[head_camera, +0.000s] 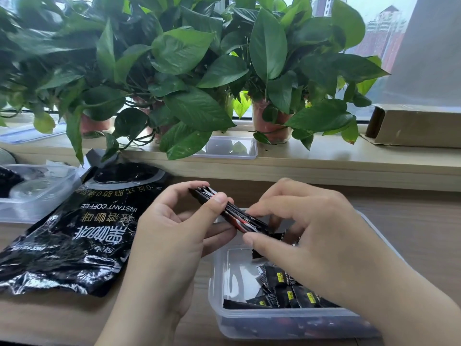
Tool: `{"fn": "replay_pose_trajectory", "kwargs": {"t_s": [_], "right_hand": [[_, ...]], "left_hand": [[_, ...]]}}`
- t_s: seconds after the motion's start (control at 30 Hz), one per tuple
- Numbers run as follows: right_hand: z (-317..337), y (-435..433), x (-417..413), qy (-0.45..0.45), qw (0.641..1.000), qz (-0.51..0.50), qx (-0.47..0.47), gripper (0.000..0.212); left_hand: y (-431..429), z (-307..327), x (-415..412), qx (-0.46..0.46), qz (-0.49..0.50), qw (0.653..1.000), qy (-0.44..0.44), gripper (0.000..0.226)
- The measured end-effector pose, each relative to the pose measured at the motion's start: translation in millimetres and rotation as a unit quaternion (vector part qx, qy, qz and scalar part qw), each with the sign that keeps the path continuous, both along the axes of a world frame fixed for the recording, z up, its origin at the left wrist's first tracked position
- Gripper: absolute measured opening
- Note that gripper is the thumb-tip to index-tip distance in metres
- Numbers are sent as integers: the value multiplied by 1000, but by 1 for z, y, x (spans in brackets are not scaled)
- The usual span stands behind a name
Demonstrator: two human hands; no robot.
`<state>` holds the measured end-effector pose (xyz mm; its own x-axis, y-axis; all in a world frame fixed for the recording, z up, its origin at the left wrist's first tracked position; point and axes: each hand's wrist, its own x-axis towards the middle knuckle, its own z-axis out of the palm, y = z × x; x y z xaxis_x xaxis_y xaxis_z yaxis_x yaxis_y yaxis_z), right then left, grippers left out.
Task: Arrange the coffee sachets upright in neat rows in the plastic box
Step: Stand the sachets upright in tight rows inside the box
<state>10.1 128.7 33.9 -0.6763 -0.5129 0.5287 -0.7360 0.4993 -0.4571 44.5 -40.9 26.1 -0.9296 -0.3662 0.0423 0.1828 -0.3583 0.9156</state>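
My left hand (172, 233) pinches a stack of black coffee sachets (232, 212) edge-on between thumb and fingers, above the far left corner of the clear plastic box (249, 320). My right hand (311, 236) holds the stack's other end, fingers curled over it and thumb beneath. Several black sachets with yellow labels (287, 290) lie in the box's near right part, partly hidden under my right forearm. The box's left part shows bare bottom.
A large black instant-coffee bag (82, 231) lies open on the wooden table to the left. Behind it stands another clear container (32, 196). Potted plants (189, 71), a small clear lid (232, 147) and a cardboard box (414, 126) line the windowsill.
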Motion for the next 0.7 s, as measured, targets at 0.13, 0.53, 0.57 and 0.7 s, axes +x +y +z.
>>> {"fn": "replay_pose_trajectory", "kwargs": {"t_s": [0.13, 0.53, 0.57, 0.7], "right_hand": [[-2, -6, 2, 15, 1000, 7, 5, 18], [-9, -18, -2, 94, 996, 3, 1, 16], [-9, -16, -2, 77, 997, 18, 3, 19], [-2, -6, -5, -14, 999, 43, -24, 34]], "left_hand": [[3, 0, -1, -2, 12, 1000, 7, 42], [7, -6, -1, 28, -7, 999, -19, 13], [6, -5, -1, 21, -3, 1000, -17, 15], [-1, -8, -3, 2, 18, 1000, -12, 11]]}}
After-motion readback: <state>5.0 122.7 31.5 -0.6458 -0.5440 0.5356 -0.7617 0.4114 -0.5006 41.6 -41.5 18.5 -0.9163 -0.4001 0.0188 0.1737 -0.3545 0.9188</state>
